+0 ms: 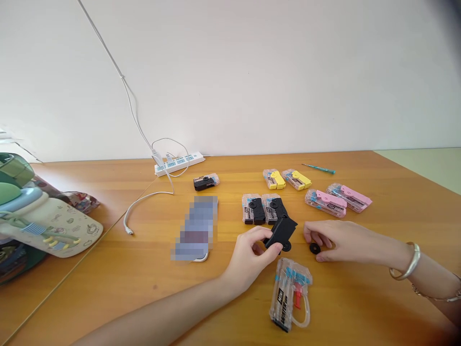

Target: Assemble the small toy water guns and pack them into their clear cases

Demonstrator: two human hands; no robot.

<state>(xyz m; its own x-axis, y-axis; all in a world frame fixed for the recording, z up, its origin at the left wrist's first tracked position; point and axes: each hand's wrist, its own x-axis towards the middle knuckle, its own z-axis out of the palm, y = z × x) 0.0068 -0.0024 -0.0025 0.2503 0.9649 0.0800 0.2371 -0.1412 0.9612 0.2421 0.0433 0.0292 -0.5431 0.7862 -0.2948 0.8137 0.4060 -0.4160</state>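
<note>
My left hand (252, 252) is closed around a black plastic cover (282, 232), pinched between thumb and fingers above the table, with a round piece at its lower end. To the right, my right hand (333, 240) has its fingers curled about a small black disc (314, 248) with a hole in its middle, low over the tabletop. Between and below the hands lies a clear mini water gun (288, 295) without a coloured cover, showing blue parts, a red trigger and a clear loop. Two water guns with black covers (253, 210) lie just behind the held cover.
Yellow-covered water guns (275, 179) and pink-covered ones (326, 203) lie at the back right, near a teal screwdriver (320, 168). Another black one (206, 181) lies beyond a blurred phone (197, 228). A power strip (180, 164), white cable (147, 195) and bottle (66, 223) are leftward.
</note>
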